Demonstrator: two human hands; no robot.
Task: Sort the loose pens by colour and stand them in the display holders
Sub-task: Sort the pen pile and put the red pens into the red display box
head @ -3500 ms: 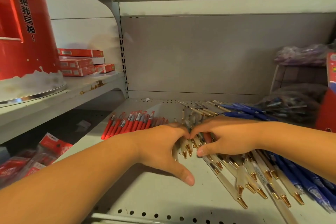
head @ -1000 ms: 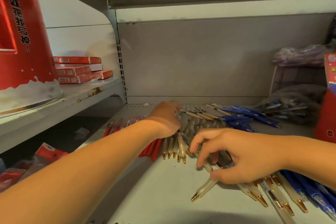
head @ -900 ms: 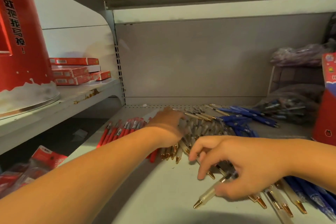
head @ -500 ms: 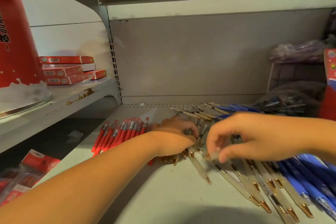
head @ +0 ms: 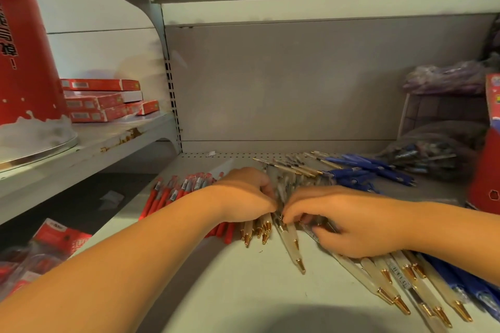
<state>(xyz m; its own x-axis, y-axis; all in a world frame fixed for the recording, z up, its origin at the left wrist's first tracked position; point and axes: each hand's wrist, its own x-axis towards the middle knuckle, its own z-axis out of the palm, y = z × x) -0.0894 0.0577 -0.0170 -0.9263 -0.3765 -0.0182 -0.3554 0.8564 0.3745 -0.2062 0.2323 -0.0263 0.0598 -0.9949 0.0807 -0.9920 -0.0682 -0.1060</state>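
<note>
Two hands on the clear pens, mid-shelf.
The left hand and right hand nearly touch at the fingertips, each with its fingers curled round gold-tipped clear pens lying loose on the shelf. Just left lie the red pens; behind and to the right lie the blue pens.

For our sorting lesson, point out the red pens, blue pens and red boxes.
red pens (head: 161,197), head view, mid-barrels
blue pens (head: 365,165), head view, a barrel
red boxes (head: 94,101), head view, the stack's front
</note>
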